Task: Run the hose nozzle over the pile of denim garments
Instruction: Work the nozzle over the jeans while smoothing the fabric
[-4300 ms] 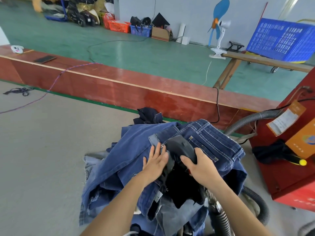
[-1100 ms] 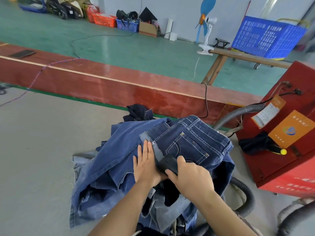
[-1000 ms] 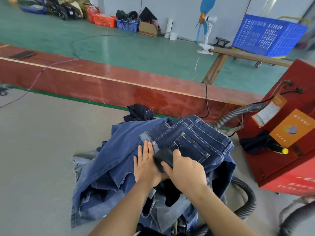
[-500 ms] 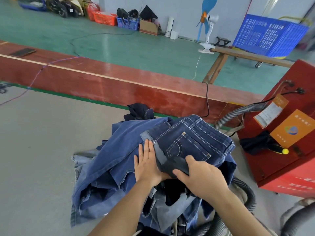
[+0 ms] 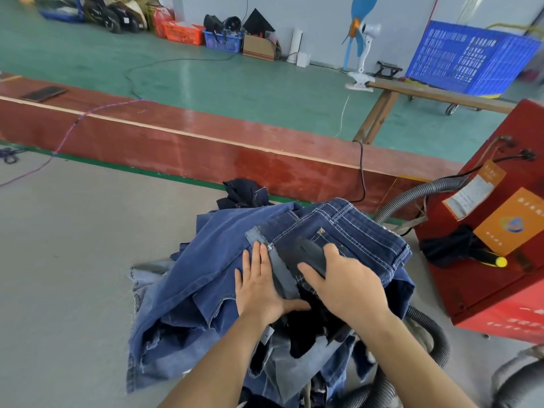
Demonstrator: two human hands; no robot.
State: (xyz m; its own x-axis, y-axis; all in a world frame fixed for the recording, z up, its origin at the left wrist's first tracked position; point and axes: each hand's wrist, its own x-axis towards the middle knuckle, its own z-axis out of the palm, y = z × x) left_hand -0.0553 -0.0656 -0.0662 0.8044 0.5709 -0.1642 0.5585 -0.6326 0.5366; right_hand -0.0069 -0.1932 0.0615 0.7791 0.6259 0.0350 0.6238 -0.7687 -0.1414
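Under our flat, open left hand (image 5: 260, 290) the denim (image 5: 206, 278) stays taut, so our right hand (image 5: 344, 285), gripping the nozzle (image 5: 306, 253), glides it across.

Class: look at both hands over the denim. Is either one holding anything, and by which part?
The right hand holds the black hose nozzle by its rear end, its tip on the jeans. The left hand holds nothing; it lies flat on the denim.
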